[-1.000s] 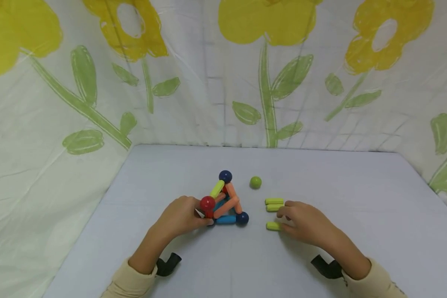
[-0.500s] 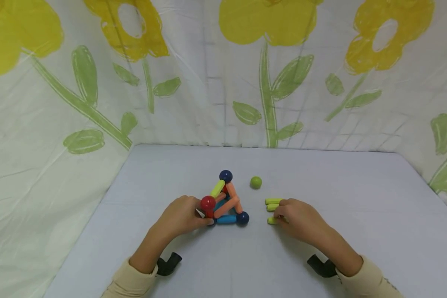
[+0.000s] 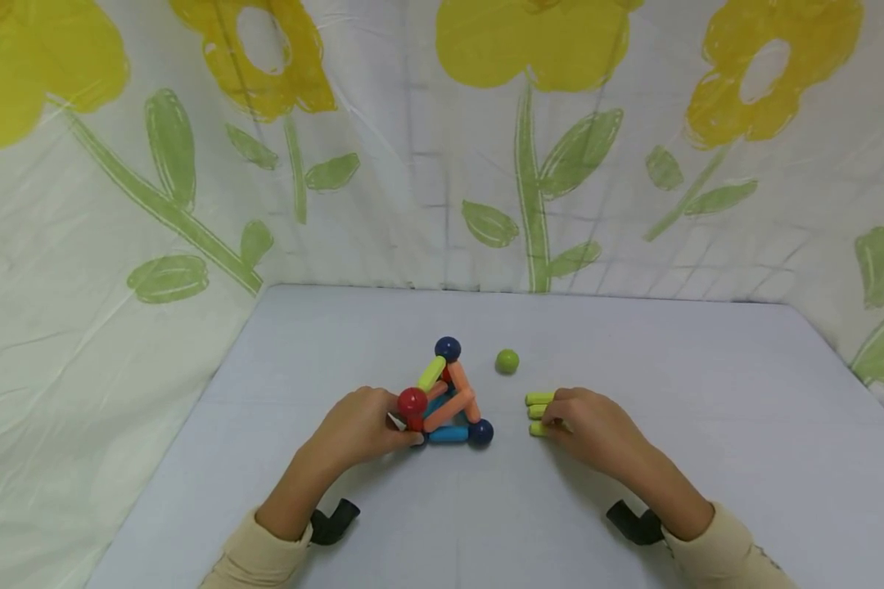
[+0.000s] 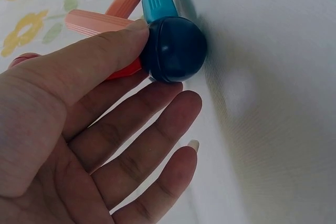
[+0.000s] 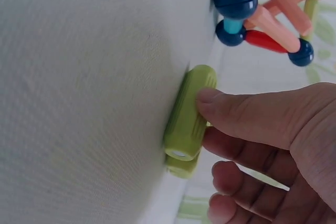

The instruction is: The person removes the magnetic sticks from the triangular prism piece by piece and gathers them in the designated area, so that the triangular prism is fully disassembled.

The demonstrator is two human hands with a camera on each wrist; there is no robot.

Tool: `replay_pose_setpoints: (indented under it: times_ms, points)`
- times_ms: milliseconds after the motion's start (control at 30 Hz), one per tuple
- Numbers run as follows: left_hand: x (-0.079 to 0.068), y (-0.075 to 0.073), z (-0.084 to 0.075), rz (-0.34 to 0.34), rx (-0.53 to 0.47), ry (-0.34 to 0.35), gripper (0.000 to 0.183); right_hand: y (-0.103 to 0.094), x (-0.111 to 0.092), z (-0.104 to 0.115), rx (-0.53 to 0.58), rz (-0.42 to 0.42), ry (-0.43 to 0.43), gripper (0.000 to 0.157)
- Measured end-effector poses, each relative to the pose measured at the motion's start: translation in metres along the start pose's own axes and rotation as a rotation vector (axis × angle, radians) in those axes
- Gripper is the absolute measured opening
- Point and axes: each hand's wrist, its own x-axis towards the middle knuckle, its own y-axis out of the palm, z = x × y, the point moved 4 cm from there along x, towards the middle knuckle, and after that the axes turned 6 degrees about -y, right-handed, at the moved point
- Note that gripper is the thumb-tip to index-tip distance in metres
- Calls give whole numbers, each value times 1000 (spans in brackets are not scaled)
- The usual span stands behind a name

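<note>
In the head view, a frame of toy building rods and balls (image 3: pixel 449 434) stands left of centre, made of blue, orange, red and yellow-green rods. A red ball (image 3: pixel 412 402) tops its near left side. My left hand (image 3: pixel 364 421) holds that corner; in the left wrist view the thumb lies against a navy ball (image 4: pixel 178 51), with the other fingers spread loosely below. My right hand (image 3: pixel 597 429) pinches a yellow-green rod (image 5: pixel 189 114) by its side, thumb on top, the rod lying low at the tabletop. Two similar rods (image 3: pixel 540 398) lie just beyond, partly covered by the fingers.
A small green ball (image 3: pixel 507 361) sits behind the rods, right of the frame. The white table (image 3: pixel 457 523) ends at a flower-printed cloth (image 3: pixel 383 204). A black curved piece sits at each wrist, one by the left cuff (image 3: pixel 335 522) and one by the right (image 3: pixel 633 523).
My right hand has closed on the nearest yellow-green rod and slid it away from me, up beside the other two. The left hand and the frame have stayed in place.
</note>
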Motion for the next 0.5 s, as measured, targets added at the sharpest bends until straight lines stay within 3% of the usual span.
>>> replay_pose_setpoints:
  times_ms: [500]
  points:
    - [0,0,0,5,-8,-1,18,-1,8,-2,6,-34,-45,16]
